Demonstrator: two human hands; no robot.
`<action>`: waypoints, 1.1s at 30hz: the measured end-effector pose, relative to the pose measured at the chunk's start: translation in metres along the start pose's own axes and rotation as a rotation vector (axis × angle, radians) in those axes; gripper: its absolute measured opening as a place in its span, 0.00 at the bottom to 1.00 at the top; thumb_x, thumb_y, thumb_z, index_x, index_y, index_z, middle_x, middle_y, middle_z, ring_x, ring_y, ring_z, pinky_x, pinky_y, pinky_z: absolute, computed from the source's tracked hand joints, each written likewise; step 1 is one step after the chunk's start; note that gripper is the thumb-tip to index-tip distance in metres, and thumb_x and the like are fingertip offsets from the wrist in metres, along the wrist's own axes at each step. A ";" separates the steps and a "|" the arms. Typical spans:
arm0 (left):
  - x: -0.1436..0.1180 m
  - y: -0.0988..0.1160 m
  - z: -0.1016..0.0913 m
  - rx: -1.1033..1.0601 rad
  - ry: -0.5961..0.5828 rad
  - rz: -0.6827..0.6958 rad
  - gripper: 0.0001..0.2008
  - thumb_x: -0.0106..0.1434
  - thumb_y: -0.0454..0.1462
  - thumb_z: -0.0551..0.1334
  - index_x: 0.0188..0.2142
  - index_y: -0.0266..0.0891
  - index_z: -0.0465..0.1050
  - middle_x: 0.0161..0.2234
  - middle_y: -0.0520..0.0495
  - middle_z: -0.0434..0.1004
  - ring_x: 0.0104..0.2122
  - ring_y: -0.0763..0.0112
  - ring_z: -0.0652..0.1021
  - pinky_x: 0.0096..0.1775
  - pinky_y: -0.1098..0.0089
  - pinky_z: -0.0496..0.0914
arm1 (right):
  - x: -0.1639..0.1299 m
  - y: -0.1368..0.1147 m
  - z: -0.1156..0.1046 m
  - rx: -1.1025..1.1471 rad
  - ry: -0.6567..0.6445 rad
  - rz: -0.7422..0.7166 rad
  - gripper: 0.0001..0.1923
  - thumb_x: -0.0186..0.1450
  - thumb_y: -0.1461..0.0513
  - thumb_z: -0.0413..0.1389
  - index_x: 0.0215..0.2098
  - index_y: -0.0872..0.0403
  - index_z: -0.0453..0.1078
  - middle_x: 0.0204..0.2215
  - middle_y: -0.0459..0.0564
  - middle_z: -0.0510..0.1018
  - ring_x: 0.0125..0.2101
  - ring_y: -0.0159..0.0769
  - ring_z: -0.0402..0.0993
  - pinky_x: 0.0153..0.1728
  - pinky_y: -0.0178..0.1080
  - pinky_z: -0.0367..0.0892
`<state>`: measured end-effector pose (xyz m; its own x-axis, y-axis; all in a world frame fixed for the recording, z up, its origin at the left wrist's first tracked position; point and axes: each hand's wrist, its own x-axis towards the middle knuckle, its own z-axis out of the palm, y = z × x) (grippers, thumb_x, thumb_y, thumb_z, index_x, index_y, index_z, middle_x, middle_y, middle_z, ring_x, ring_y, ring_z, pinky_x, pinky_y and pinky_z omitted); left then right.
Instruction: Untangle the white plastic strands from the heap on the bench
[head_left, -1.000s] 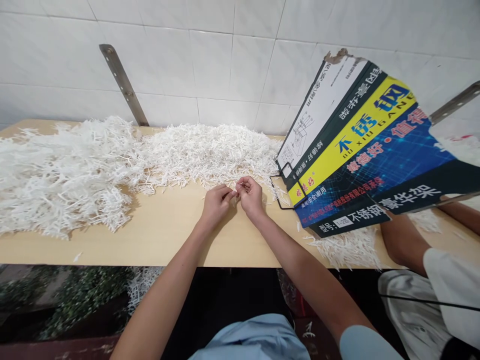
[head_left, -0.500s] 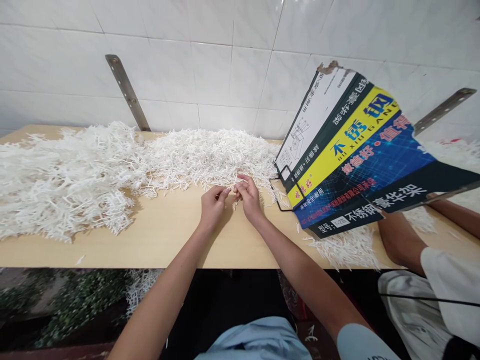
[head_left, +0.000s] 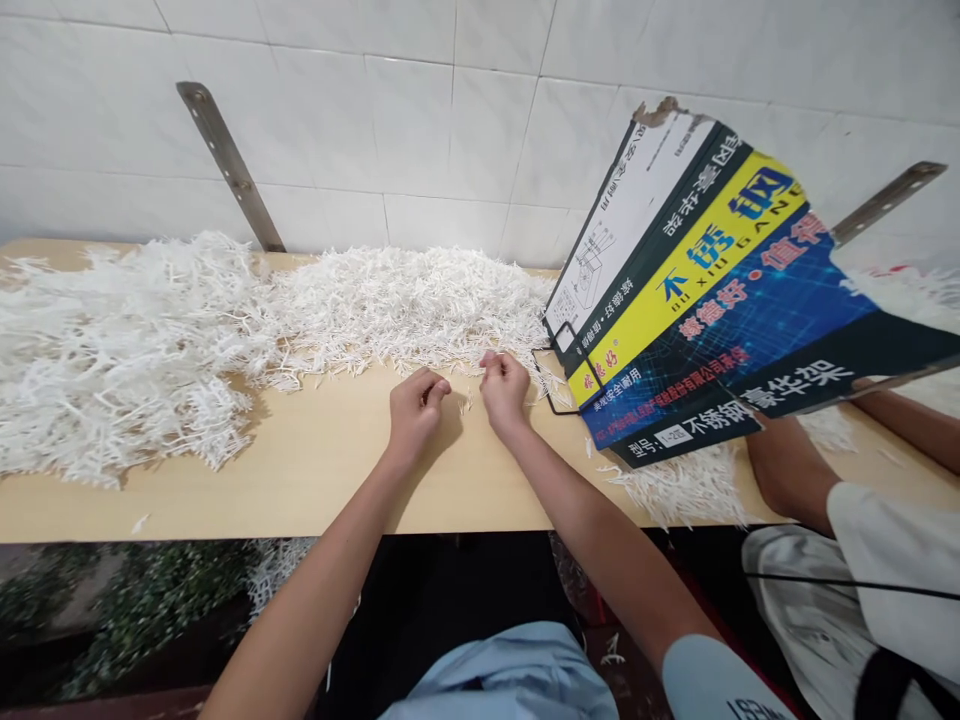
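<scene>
Compared with half a second ago, the two hands have drawn apart: then the fingertips met over a small white piece just in front of the pile, now a gap of bare desk [head_left: 315, 470] lies between them, with a few loose white slivers [head_left: 466, 400] lying in that gap. Judgement: the two-handed pinch on one piece has ended and the hands are between pieces. Left hand [head_left: 415, 402] rests on the desk, fingers curled inward into a loose fist, thumb against the forefinger; whether anything is pinched inside cannot be told, as the fingers hide the palm. Right hand [head_left: 504, 388] sits just right of it, also curled, its fingertips raised toward the near edge of the heap; a thin white bit may sit at the fingertips, but it is too small to confirm. The heap of white plastic slivers [head_left: 405, 305] spreads along the far side of the desk to the tiled wall, thicker and coarser on the left [head_left: 112, 350]. To the right, a printed cardboard box [head_left: 720, 290] stands tilted over a wire frame [head_left: 553, 385], with more slivers beneath it [head_left: 675, 485]. At the far right, another person's forearm [head_left: 787, 470] rests on the desk.
</scene>
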<state>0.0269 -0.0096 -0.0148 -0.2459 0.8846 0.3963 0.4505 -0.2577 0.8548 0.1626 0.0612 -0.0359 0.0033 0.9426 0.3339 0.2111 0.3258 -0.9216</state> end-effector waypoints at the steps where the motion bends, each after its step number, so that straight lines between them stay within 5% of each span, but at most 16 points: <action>1: 0.000 -0.001 -0.001 -0.003 0.019 -0.003 0.12 0.68 0.40 0.59 0.29 0.43 0.75 0.30 0.47 0.75 0.33 0.64 0.75 0.38 0.65 0.68 | 0.000 -0.002 0.001 -0.026 0.004 -0.031 0.24 0.71 0.43 0.51 0.30 0.51 0.74 0.22 0.47 0.73 0.28 0.39 0.70 0.32 0.38 0.64; 4: 0.004 -0.006 0.001 -0.009 0.049 -0.012 0.11 0.70 0.41 0.59 0.44 0.43 0.80 0.39 0.44 0.79 0.39 0.62 0.77 0.43 0.64 0.71 | -0.004 -0.010 0.004 -0.098 -0.034 -0.148 0.19 0.72 0.49 0.53 0.29 0.50 0.74 0.26 0.48 0.76 0.30 0.39 0.72 0.37 0.39 0.65; 7: 0.010 -0.011 0.005 -0.008 0.053 -0.054 0.22 0.70 0.40 0.61 0.62 0.42 0.72 0.51 0.40 0.79 0.48 0.59 0.78 0.50 0.61 0.72 | -0.006 -0.013 0.003 -0.101 -0.012 -0.146 0.17 0.73 0.52 0.52 0.34 0.50 0.77 0.30 0.50 0.80 0.34 0.41 0.75 0.39 0.40 0.66; 11: 0.012 -0.012 0.004 -0.021 0.085 -0.024 0.17 0.74 0.43 0.57 0.54 0.40 0.78 0.59 0.37 0.76 0.60 0.54 0.75 0.61 0.55 0.68 | -0.005 -0.011 -0.001 -0.084 0.007 -0.081 0.15 0.72 0.54 0.52 0.39 0.52 0.79 0.34 0.52 0.83 0.36 0.42 0.76 0.41 0.41 0.67; 14: 0.009 -0.013 0.001 -0.046 0.116 0.004 0.14 0.73 0.42 0.58 0.44 0.40 0.81 0.56 0.38 0.78 0.58 0.55 0.76 0.60 0.56 0.70 | -0.005 -0.011 -0.001 -0.011 0.019 -0.032 0.15 0.70 0.56 0.54 0.50 0.51 0.76 0.33 0.50 0.82 0.33 0.41 0.76 0.38 0.40 0.68; 18: 0.008 -0.016 0.001 -0.075 0.095 -0.053 0.16 0.68 0.36 0.60 0.54 0.40 0.78 0.57 0.38 0.77 0.55 0.57 0.78 0.53 0.60 0.74 | -0.008 -0.015 -0.001 0.054 0.034 -0.013 0.28 0.68 0.57 0.57 0.66 0.49 0.63 0.29 0.45 0.78 0.28 0.38 0.75 0.34 0.39 0.68; 23: 0.009 -0.011 0.001 -0.101 0.081 -0.037 0.23 0.68 0.32 0.56 0.61 0.40 0.72 0.61 0.37 0.75 0.56 0.58 0.78 0.58 0.58 0.71 | -0.020 -0.038 -0.013 -0.041 -0.015 -0.159 0.14 0.70 0.57 0.53 0.50 0.50 0.74 0.34 0.49 0.80 0.28 0.37 0.73 0.36 0.40 0.68; 26: 0.004 -0.005 -0.006 0.028 0.118 0.018 0.20 0.66 0.30 0.53 0.53 0.38 0.77 0.53 0.40 0.81 0.55 0.58 0.78 0.58 0.59 0.70 | -0.040 -0.056 -0.032 -0.055 -0.216 -0.195 0.09 0.67 0.60 0.53 0.37 0.52 0.76 0.32 0.49 0.79 0.30 0.36 0.72 0.35 0.38 0.67; 29: -0.007 0.002 -0.023 0.249 0.147 -0.027 0.17 0.63 0.31 0.52 0.43 0.39 0.78 0.40 0.43 0.83 0.42 0.60 0.81 0.46 0.64 0.72 | -0.059 -0.064 -0.055 0.057 -0.647 0.049 0.08 0.63 0.64 0.53 0.36 0.53 0.75 0.25 0.45 0.75 0.25 0.31 0.69 0.28 0.34 0.63; 33: -0.023 0.010 -0.045 0.472 -0.241 -0.187 0.14 0.61 0.32 0.52 0.29 0.41 0.76 0.24 0.47 0.77 0.25 0.63 0.75 0.31 0.66 0.64 | -0.051 -0.057 -0.067 0.157 -1.252 0.475 0.08 0.57 0.65 0.53 0.32 0.55 0.73 0.21 0.45 0.75 0.21 0.31 0.70 0.25 0.32 0.66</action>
<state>-0.0017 -0.0503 -0.0005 -0.1807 0.9765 0.1172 0.7670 0.0653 0.6383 0.2160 -0.0102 0.0125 -0.8611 0.3716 -0.3472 0.3250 -0.1231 -0.9377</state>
